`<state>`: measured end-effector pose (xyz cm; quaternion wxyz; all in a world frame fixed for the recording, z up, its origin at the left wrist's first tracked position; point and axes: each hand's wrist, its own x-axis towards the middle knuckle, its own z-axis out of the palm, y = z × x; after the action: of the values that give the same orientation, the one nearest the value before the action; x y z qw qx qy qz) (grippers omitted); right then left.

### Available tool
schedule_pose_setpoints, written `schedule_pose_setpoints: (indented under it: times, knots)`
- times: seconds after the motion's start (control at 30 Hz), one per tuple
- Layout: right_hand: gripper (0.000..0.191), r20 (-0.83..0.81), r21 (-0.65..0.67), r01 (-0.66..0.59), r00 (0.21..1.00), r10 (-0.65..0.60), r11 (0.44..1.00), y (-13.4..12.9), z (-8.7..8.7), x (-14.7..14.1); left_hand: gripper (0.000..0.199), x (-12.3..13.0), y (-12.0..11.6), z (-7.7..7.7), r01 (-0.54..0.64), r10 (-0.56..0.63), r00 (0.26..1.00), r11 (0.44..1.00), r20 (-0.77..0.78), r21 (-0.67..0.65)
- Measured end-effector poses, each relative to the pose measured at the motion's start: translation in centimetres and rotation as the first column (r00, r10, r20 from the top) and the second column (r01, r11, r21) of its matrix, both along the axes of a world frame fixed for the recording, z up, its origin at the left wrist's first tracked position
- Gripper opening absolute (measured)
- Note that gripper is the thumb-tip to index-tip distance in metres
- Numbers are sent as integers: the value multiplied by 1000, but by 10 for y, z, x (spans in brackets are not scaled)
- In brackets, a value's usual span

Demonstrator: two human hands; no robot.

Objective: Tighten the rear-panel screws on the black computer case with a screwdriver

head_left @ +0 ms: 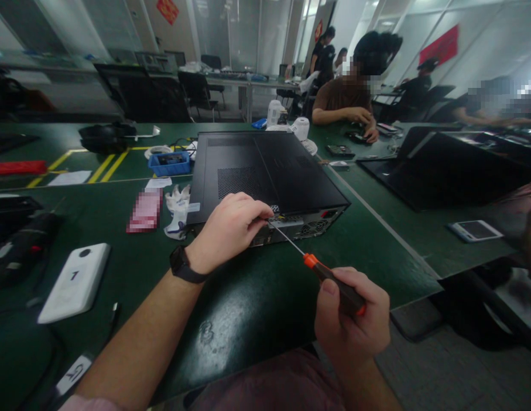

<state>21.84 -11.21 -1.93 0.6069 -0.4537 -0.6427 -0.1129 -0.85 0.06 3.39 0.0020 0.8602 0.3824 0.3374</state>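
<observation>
A black desktop computer case (291, 165) lies flat on the green table, its rear panel with ports and a round fan grille (312, 228) towards me. My right hand (353, 319) is wrapped round the dark and orange handle of a screwdriver (334, 277). The thin shaft slants up and left to the top edge of the rear panel. At that spot my left hand (235, 222) pinches thumb and fingers together beside the shaft tip; what is between them is too small to make out. A black watch band circles the left wrist.
Left of the case lie white gloves (177, 211), a pink packet (145, 208) and a blue bin (169, 164). A white power bank (75, 282) and cables are nearer. To the right are a phone (475, 230) and an open laptop (454, 171). Another person (346, 100) works across the table.
</observation>
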Motion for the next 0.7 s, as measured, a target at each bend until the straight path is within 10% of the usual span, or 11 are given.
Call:
schedule_pose_setpoints:
  times: [0.7]
  knots:
    - [32, 17, -19, -26, 1000, 27, 999, -2, 1, -6, 18, 0, -1, -1, -40, 41, 999, 998, 25, -37]
